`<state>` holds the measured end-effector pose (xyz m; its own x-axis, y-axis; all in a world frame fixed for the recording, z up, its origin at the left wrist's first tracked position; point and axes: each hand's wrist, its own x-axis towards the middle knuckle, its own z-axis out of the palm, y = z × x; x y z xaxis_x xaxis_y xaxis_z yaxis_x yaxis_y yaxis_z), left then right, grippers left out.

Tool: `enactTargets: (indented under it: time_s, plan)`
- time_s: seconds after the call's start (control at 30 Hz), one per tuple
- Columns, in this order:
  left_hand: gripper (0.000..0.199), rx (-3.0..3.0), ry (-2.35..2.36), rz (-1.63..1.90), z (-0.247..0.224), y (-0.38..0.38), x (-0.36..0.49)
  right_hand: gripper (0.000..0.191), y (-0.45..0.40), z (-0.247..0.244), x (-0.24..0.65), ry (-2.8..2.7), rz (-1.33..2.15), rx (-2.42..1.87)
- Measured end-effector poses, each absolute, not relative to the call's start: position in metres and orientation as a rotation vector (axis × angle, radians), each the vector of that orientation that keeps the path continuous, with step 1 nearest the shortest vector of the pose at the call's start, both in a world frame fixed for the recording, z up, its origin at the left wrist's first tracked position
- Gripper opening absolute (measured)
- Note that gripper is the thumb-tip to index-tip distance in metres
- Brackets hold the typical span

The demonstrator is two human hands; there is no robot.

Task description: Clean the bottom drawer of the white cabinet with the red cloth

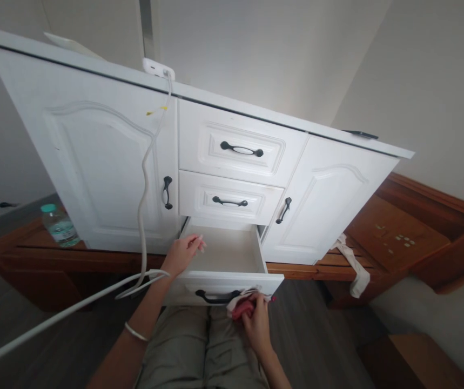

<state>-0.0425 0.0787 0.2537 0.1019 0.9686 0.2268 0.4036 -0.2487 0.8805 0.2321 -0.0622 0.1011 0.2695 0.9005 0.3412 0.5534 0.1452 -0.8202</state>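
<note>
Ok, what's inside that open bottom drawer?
The open bottom drawer shows only bare white floor, with the left hand resting on its side edge. Its front strip is hidden behind the front panel.

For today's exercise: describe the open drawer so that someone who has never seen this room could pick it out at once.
Find the white cabinet against the wall; between its two doors runs a column of three drawers. The open drawer is the bottom one, pulled out toward the person, whose left hand rests on its edge. The two above stay shut.
</note>
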Motion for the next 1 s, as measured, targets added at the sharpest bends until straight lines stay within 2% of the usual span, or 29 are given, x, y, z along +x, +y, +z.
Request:
enactTargets:
  time_s: [0.17,0.27,0.4,0.63,0.8,1.0]
  plan:
    - [0.041,1.662,1.341,1.470,0.258,0.029,-0.028,0.030,-0.066,0.127,0.283,-0.841,0.339,-1.528]
    - [0.041,1.676,1.351,1.361,0.246,-0.008,-0.012,0.041,-0.071,0.140,0.318,-0.422,0.304,-1.502]
    - [0.033,1.757,1.246,1.149,0.215,-0.034,0.013,0.048,-0.080,0.141,0.347,-0.055,0.612,-1.316]
    - [0.027,1.865,1.346,1.050,0.168,-0.024,0.030,0.046,-0.099,0.114,0.314,0.017,0.947,-1.156]
    - [0.025,2.082,1.295,0.941,0.162,-0.002,0.029,0.040,-0.096,0.105,0.269,-0.073,1.039,-1.180]
    - [0.023,2.219,1.302,0.945,0.162,0.047,0.031,0.044,-0.087,0.107,0.236,-0.042,1.167,-1.148]
